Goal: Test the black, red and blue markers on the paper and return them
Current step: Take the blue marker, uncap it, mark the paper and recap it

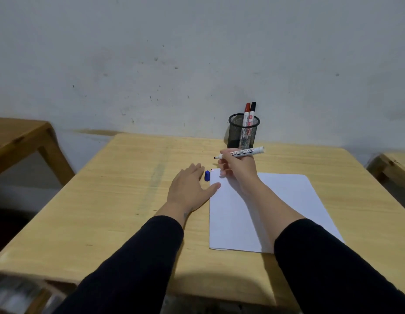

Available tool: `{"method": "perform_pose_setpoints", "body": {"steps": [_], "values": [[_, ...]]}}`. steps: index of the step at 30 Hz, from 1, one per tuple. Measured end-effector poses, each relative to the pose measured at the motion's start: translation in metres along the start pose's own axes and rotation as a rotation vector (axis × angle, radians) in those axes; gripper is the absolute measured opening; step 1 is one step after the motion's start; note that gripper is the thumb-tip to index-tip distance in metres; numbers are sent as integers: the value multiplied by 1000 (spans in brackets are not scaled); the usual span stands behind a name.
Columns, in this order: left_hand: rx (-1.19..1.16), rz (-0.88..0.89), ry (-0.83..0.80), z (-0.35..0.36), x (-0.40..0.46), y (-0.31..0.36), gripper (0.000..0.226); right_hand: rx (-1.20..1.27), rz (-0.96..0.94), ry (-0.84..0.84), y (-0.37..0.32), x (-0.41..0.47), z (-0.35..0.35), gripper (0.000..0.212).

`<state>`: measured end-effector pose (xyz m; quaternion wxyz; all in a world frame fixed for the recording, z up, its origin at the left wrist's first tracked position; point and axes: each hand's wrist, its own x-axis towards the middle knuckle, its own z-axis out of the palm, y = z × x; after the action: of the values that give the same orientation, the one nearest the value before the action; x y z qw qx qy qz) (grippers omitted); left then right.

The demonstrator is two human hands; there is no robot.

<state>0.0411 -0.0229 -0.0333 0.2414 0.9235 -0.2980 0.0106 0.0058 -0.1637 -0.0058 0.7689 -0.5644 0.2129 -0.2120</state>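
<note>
Your right hand (236, 168) is closed around the uncapped blue marker (240, 152), held above the top left corner of the paper (276, 207), tip pointing left. Your left hand (190, 189) lies flat and empty on the table (106, 200), fingertips just beside the blue cap (207, 175). The red marker (246, 114) and black marker (252, 113) stand in the mesh cup (236, 134) behind.

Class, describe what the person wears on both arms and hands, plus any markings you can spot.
Both arms have long black sleeves, pushed up to mid-forearm. The left hand and right hand are bare: no gloves, rings or watch visible. A small dark mark, possibly a tattoo, shows by the left wrist.
</note>
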Motion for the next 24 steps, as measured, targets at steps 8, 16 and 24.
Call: {"method": "perform_pose_setpoints", "body": {"steps": [8,16,24], "values": [[-49,-3,-3,3,7,-6,81,-442,-192,166,9,14,7,34],[-48,-16,-11,4,8,-7,83,-592,-232,178,20,22,6,38],[-45,-26,-13,2,6,-5,82,-685,-248,170,26,31,4,40]]}}
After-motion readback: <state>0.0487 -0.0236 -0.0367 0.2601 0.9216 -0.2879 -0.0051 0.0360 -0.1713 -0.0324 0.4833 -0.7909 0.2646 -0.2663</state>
